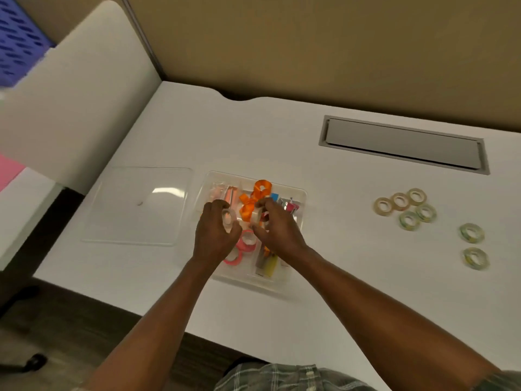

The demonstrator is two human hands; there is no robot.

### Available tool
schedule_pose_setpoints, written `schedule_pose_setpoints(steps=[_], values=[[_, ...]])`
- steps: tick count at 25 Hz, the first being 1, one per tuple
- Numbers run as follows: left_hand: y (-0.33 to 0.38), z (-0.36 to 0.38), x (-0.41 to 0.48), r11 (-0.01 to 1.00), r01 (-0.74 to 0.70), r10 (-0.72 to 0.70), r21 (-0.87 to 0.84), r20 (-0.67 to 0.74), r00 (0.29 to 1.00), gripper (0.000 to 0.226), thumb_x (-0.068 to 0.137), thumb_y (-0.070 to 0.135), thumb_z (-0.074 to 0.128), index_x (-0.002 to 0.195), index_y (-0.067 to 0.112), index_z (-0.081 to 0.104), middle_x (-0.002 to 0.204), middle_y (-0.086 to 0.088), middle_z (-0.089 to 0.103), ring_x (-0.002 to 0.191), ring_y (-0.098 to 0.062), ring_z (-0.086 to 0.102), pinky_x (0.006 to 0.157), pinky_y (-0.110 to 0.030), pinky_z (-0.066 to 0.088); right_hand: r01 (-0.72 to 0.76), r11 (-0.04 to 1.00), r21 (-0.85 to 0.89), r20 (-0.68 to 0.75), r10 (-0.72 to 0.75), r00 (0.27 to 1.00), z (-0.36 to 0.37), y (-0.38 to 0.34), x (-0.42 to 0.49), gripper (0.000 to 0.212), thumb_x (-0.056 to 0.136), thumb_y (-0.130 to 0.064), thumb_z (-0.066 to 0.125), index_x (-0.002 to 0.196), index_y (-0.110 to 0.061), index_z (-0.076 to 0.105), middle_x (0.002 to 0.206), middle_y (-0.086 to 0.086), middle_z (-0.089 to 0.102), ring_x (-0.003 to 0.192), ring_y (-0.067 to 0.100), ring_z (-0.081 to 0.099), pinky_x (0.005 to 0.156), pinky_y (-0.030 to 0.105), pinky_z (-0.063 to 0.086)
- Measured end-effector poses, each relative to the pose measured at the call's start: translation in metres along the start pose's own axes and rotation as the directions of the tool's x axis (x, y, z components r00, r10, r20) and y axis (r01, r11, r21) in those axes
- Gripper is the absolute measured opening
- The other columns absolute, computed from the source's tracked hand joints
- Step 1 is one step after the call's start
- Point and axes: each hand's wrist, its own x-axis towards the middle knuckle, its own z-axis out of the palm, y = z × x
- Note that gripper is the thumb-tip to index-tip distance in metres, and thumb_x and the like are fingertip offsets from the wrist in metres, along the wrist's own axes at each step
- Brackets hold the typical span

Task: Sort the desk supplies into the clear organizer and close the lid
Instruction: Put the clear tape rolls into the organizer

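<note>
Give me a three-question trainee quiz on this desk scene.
1. True or false: the lid is on the organizer.
2. How many tape rolls lie loose on the desk, right of the organizer?
3. What do the left hand and right hand each grip? A) a ribbon B) a tape roll C) nothing

Key: 1 false, it lies on the desk left of the organizer. 2 seven. 3 B.

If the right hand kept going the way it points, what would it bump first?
Most likely the orange ribbon in the clear organizer, just past the tape roll the right hand pinches, though depth is hard to judge from above.
</note>
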Motion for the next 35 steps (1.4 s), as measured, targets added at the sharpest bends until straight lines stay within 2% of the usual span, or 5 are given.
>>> schedule_pose_setpoints(steps=[6,10,14,24,35], values=[[-0.049,-0.018,-0.018,0.982,0.005,-0.004,0.19,-0.006,1.0,0.047,0.08,0.018,0.073,0.123,0.008,0.058,0.116,-0.011,0.066,0.098,-0.03,0.066,0.083,-0.042,0.048,0.228,0.948,-0.223,0.183,-0.189,0.965,0.056,-0.036,0.016,0.046,0.092,-0.029,0.067,0.135,-0.021,0.054,0.133,0.004,0.064,0.118,0.026,0.06,0.092,0.04,0.053],[-0.06,-0.017,-0.021,0.962,0.062,-0.076,0.267,0.041,0.996,0.058,0.08,0.017,0.071,0.135,0.011,0.051,0.124,-0.009,0.063,0.111,-0.03,0.06,0.092,-0.044,0.043,0.21,0.92,-0.33,0.18,-0.157,0.971,0.073,-0.04,0.021,0.053,0.093,-0.034,0.066,0.142,-0.022,0.051,0.139,0.005,0.06,0.125,0.028,0.057,0.1,0.043,0.048],[-0.063,-0.016,-0.021,0.95,0.062,-0.085,0.307,0.06,0.995,0.067,0.079,0.018,0.068,0.141,0.013,0.043,0.133,-0.01,0.056,0.12,-0.03,0.054,0.094,-0.045,0.042,0.22,0.894,-0.39,0.225,-0.139,0.964,0.077,-0.033,0.023,0.071,0.091,-0.042,0.067,0.152,-0.023,0.036,0.156,0.003,0.041,0.145,0.028,0.036,0.117,0.047,0.031],[-0.01,0.014,-0.012,0.979,-0.04,0.018,0.201,0.109,0.994,0.056,0.087,0.035,0.066,0.138,0.017,0.05,0.14,-0.007,0.053,0.127,-0.026,0.05,0.103,-0.045,0.04,0.084,0.924,-0.374,0.02,-0.083,0.996,0.022,-0.006,0.001,0.064,0.09,-0.044,0.065,0.147,-0.024,0.043,0.15,0.003,0.048,0.14,0.026,0.041,0.116,0.046,0.034],[0.15,0.114,-0.021,0.925,-0.378,0.355,0.039,0.267,0.896,0.048,0.087,0.027,0.066,0.131,0.012,0.056,0.126,-0.009,0.059,0.117,-0.026,0.054,0.097,-0.041,0.044,-0.208,0.898,-0.388,-0.331,0.075,0.941,-0.137,0.096,-0.094,0.053,0.091,-0.031,0.066,0.139,-0.013,0.053,0.133,0.007,0.057,0.124,0.028,0.05,0.1,0.042,0.045]])
